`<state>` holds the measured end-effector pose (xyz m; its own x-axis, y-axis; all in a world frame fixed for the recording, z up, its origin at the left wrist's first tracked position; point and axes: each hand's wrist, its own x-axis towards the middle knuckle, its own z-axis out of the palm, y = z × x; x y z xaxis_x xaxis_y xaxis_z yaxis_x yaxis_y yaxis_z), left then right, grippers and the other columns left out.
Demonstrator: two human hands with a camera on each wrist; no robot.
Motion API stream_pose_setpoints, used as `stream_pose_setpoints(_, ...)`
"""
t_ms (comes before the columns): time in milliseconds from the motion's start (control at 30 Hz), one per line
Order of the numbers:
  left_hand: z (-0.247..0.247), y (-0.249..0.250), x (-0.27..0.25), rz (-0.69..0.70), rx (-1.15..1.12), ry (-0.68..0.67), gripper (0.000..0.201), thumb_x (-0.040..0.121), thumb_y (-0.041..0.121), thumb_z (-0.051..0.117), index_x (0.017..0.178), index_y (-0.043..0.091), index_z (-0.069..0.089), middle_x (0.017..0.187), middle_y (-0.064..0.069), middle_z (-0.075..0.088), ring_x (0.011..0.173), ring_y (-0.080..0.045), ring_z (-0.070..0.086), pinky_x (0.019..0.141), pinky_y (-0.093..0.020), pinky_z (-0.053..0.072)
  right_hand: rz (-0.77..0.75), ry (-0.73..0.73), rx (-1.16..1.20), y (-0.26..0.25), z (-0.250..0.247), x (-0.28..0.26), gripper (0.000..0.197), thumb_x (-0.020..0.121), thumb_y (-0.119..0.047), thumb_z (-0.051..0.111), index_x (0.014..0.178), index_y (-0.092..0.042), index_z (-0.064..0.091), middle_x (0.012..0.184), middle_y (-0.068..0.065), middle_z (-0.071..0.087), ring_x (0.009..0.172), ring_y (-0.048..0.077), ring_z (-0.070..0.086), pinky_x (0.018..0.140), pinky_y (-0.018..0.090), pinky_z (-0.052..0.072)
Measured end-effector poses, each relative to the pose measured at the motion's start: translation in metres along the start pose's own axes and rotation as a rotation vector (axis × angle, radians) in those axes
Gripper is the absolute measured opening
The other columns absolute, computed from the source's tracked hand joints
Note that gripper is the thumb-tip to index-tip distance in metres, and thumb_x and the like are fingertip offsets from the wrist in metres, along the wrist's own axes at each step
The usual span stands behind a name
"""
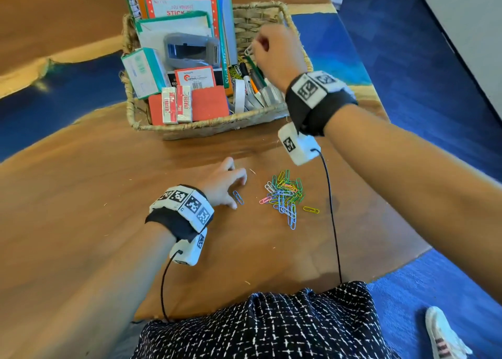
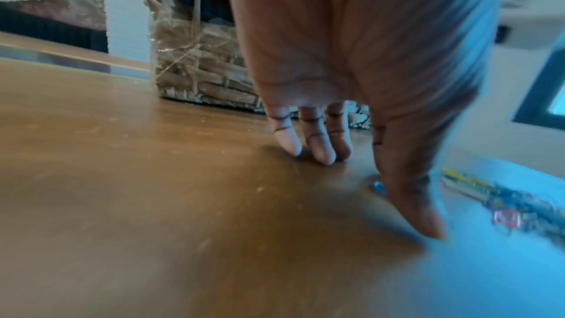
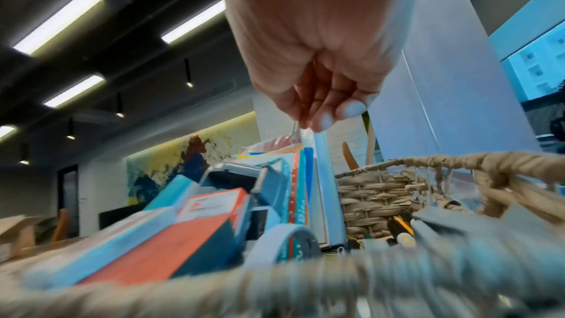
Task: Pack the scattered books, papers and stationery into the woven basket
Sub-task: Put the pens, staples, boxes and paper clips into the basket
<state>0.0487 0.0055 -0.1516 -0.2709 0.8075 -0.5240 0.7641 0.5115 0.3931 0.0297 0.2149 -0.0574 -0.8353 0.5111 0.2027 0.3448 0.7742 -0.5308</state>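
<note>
The woven basket stands on the wooden table, packed with books, boxes, erasers and markers. My right hand hovers over the basket's right side and pinches a pale paper clip, which shows as thin wire under the fingertips in the right wrist view. A pile of coloured paper clips lies on the table in front of the basket. My left hand rests spread on the table, fingertips down, beside a single blue paper clip.
One yellow paper clip lies apart to the right of the pile. A black cable hangs from my right wrist across the table. Blue carpet borders the table on the right, where a shoe shows.
</note>
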Motion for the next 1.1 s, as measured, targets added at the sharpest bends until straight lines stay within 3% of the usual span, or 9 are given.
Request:
stream_pose_setpoints(100,0.002,-0.001,0.000,0.032,0.023,0.016,0.030,0.076,0.022,0.074,0.098,0.023,0.053,0.101,0.007,0.032,0.087,-0.017,0.044,0.056,-0.029,0.022,0.026,-0.064,-0.066,0.000,0.004,0.020,0.023,0.093,-0.018,0.046,0.102,-0.003,0.062,0.085,0.003,0.054,0.079,0.015,0.047,0.080,0.028,0.045)
stream_pose_setpoints(333,0.002,0.002,0.005,0.092,0.052,0.065,0.008,0.084,0.016,0.067,0.088,0.014,0.061,0.097,0.005,0.039,0.078,-0.013,0.039,0.050,-0.022,0.019,0.040,-0.138,0.004,0.016,0.011,-0.015,0.023,0.091,-0.011,0.044,0.105,-0.001,0.060,0.086,0.009,0.059,0.077,0.019,0.051,0.079,0.034,0.047)
stream_pose_setpoints(433,0.007,0.000,0.010,0.089,0.039,0.071,0.012,0.084,0.012,0.065,0.080,0.018,0.056,0.091,0.006,0.040,0.081,-0.015,0.041,0.059,-0.028,0.026,0.040,-0.052,0.054,0.030,0.007,-0.042,0.022,0.091,-0.009,0.043,0.104,-0.002,0.061,0.089,0.012,0.063,0.075,0.022,0.054,0.072,0.024,0.046)
stream_pose_setpoints(533,-0.001,0.002,0.013,0.096,-0.005,0.061,0.018,0.087,0.009,0.060,0.078,0.019,0.049,0.087,0.005,0.047,0.083,-0.020,0.049,0.063,-0.029,0.032,0.050,0.046,0.093,0.046,0.007,-0.068,0.021,0.090,-0.007,0.045,0.104,-0.004,0.061,0.088,0.000,0.053,0.073,0.012,0.046,0.063,0.006,0.035)
stream_pose_setpoints(700,-0.065,0.035,0.018,0.146,-0.135,0.274,0.009,0.085,0.009,0.064,0.081,0.014,0.057,0.084,-0.003,0.060,0.083,-0.019,0.057,0.078,-0.030,0.047,0.042,0.017,0.110,0.058,0.013,-0.095,0.020,0.089,-0.005,0.051,0.106,0.000,0.061,0.108,0.011,0.052,0.080,0.013,0.049,0.075,0.017,0.038)
stream_pose_setpoints(833,-0.125,0.051,0.032,0.157,-0.251,0.536,0.007,0.087,0.006,0.061,0.083,0.010,0.057,0.082,0.000,0.056,0.076,-0.014,0.055,0.066,-0.018,0.043,0.023,0.025,0.120,0.057,0.019,-0.104,0.025,0.088,-0.002,0.051,0.111,0.001,0.060,0.115,0.017,0.050,0.079,0.017,0.050,0.075,0.017,0.035)
stream_pose_setpoints(933,-0.156,0.046,0.055,0.074,-0.209,0.638,0.009,0.086,0.005,0.060,0.081,0.012,0.056,0.081,-0.005,0.057,0.083,-0.024,0.061,0.074,-0.035,0.051,0.029,-0.001,0.134,0.057,0.017,-0.110,0.032,0.088,-0.002,0.050,0.119,-0.001,0.058,0.123,0.016,0.047,0.082,0.024,0.055,0.081,0.029,0.043)
stream_pose_setpoints(1000,-0.165,0.039,0.069,-0.030,-0.126,0.670,0.011,0.087,0.006,0.057,0.080,0.014,0.055,0.086,-0.009,0.060,0.091,-0.029,0.060,0.079,-0.040,0.051,0.028,-0.045,0.126,0.057,0.013,-0.113,0.036,0.089,-0.002,0.050,0.124,-0.004,0.055,0.130,0.014,0.044,0.080,0.019,0.052,0.084,0.033,0.046)
stream_pose_setpoints(1100,-0.165,0.032,0.083,-0.176,-0.036,0.637,0.012,0.087,0.002,0.050,0.090,0.010,0.058,0.102,-0.016,0.060,0.100,-0.037,0.056,0.077,-0.043,0.048,0.027,-0.111,0.114,0.061,0.007,-0.115,0.041,0.090,-0.002,0.049,0.130,-0.009,0.051,0.135,0.010,0.041,0.083,0.012,0.046,0.086,0.029,0.044)
